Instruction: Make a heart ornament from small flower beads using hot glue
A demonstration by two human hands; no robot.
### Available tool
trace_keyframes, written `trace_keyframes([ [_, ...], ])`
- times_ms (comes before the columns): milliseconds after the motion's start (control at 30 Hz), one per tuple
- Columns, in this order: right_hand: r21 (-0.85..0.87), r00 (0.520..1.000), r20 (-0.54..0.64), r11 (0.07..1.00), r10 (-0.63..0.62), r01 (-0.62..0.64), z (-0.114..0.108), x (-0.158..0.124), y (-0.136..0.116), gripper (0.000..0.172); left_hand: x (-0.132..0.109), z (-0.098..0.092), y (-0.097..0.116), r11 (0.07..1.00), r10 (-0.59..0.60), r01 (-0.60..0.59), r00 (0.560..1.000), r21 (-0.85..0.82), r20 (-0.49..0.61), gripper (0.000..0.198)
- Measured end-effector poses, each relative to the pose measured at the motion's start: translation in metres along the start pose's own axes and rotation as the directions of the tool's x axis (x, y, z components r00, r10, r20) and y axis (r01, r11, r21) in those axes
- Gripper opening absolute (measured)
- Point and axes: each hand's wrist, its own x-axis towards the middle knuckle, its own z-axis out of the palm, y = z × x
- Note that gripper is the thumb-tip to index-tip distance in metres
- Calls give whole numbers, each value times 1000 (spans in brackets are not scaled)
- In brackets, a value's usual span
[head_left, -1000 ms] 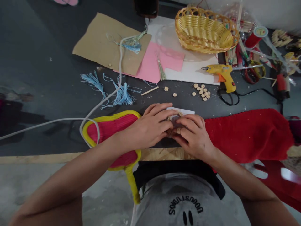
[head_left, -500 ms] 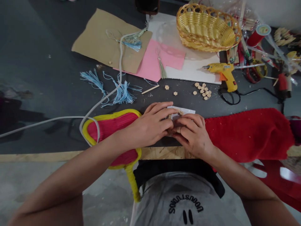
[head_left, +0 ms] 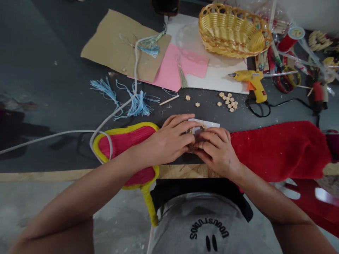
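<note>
Counter, dark-topped, with a pale near edge. At that edge, one left hand, fingers bent and slightly spread, tips lowered over the left side of a small white card; whether they grip or merely press cannot be told. One right hand, fingers curled, thumb and forefinger nearly meeting at the card's near part; anything pinched there is hidden. The card lies between and partly beneath both hands, its far edge exposed, with small tan pieces near the fingertips. Handling, in judgement: card best pinned flat by one hand, the other bearing lightly and straight down, so that no piece skews. Left, beneath the forearm, one pink paddle-shaped item with yellow rim, a pale cord looped over its end; the forearm should not drag either. Right, one red cloth, best kept off the card. Beyond, two loose flower-shaped pieces and a cluster of flower pieces, within easy reach. Farther, one yellow glue gun, nozzle leftward, best given clearance. Farthest, one wicker basket.
</note>
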Motion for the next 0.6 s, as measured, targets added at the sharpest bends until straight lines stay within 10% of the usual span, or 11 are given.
trace_keyframes([
  [600, 23, 999, -38, 999, -24, 25, 1, -2, 2, 8, -1, 2, -1, 1000, 17, -17, 999, 5, -29, 14],
])
